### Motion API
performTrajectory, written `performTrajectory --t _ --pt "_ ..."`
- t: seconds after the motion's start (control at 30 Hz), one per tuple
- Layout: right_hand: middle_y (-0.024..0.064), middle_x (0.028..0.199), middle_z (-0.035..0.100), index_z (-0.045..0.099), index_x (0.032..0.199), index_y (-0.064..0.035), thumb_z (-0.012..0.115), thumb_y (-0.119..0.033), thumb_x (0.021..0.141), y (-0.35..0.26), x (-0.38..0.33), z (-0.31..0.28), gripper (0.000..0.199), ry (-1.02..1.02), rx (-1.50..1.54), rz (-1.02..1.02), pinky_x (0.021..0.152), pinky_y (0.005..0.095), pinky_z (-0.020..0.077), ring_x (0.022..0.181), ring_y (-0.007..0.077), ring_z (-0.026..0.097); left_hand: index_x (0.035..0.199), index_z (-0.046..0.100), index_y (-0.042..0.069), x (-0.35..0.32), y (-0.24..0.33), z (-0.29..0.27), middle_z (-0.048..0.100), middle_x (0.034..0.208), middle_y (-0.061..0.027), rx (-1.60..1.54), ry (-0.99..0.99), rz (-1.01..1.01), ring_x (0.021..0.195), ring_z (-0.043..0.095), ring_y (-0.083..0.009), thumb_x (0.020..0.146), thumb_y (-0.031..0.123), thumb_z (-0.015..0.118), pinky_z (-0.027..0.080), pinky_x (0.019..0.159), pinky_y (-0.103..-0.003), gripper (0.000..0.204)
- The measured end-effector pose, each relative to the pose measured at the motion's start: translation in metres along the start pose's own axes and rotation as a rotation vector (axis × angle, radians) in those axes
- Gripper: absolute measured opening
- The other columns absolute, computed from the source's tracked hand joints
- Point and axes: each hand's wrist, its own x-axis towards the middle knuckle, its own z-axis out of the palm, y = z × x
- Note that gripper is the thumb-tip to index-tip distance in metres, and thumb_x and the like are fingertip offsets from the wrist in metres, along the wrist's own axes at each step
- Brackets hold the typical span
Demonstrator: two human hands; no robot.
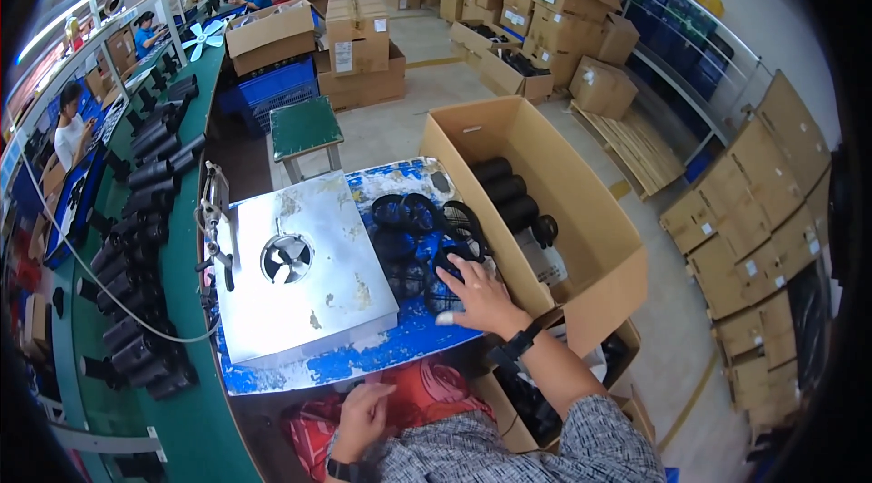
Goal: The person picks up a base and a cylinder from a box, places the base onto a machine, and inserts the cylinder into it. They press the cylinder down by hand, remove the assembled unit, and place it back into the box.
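Around the green stool [306, 127] stretches a pale concrete floor [413, 115]. Beyond it stand stacked cardboard boxes [536, 2]; to its right, wooden pallets [636, 145] and a shelf of blue crates [677, 29] line the white wall [772, 2]. To its left runs a long green bench [195, 211] under tube lights [54, 24].

The metal plate [304, 274] looks dull silver, scuffed and blotched. Under it, the blue table top [400, 342] shows chipped, worn paint. Right of the plate, black plastic grilles [420, 238] have a slight sheen. Further right, the open box [581, 229] is matt brown cardboard. Left of the plate, the green belt [195, 392] looks smooth and matt.
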Motion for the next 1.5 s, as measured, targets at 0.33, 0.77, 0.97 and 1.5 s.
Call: performTrajectory --t 0.33,0.77,0.97,1.5 --pt "0.0114 0.116 0.068 0.071 0.106 -0.0047 0.065 0.001 0.087 0.031 0.014 0.009 0.021 0.178 0.249 0.184 0.093 0.0473 0.0557 0.109 0.0357 0.068 0.118 0.076 0.004 -0.031 -0.002 0.005 0.075 0.108 -0.0139 -0.110 0.070 -0.027 0.101 0.073 -0.0312 0.099 -0.002 0.065 0.057 0.086 -0.036 0.023" --pt "0.0184 0.136 0.061 0.022 0.164 -0.0008 0.077 0.006 0.089 -0.237 -0.069 -0.006 0.093 -0.014 1.457 -0.090 0.099 0.0374 0.0576 0.114 0.0244 0.069 0.159 0.040 0.001 -0.045 0.079 -0.024 0.056 0.154 -0.0131 -1.906 0.283 -0.140 0.139 0.058 -0.0240 0.110 0.026 0.064 0.052 0.112 -0.040 0.061" --pt "0.0181 0.135 0.064 0.039 0.159 0.0004 0.078 -0.004 0.095 -0.228 -0.060 -0.012 0.075 -0.334 1.169 -0.023 0.098 0.0357 0.0576 0.114 0.0210 0.070 0.151 0.046 0.001 -0.081 0.054 -0.052 0.067 0.132 -0.0111 -1.189 0.670 -0.391 0.114 0.070 -0.0188 0.103 0.010 0.071 0.059 0.099 -0.035 0.055" --pt "0.0052 0.119 0.069 0.060 0.140 0.0038 0.066 -0.005 0.103 -0.183 0.078 -0.031 0.039 -0.519 1.255 0.073 0.089 0.0264 0.0544 0.105 0.0089 0.066 0.137 0.057 0.000 0.031 0.059 -0.133 0.072 0.113 -0.0071 -0.846 0.443 -0.368 0.099 0.070 -0.0129 0.095 0.000 0.078 0.060 0.090 -0.030 0.047"
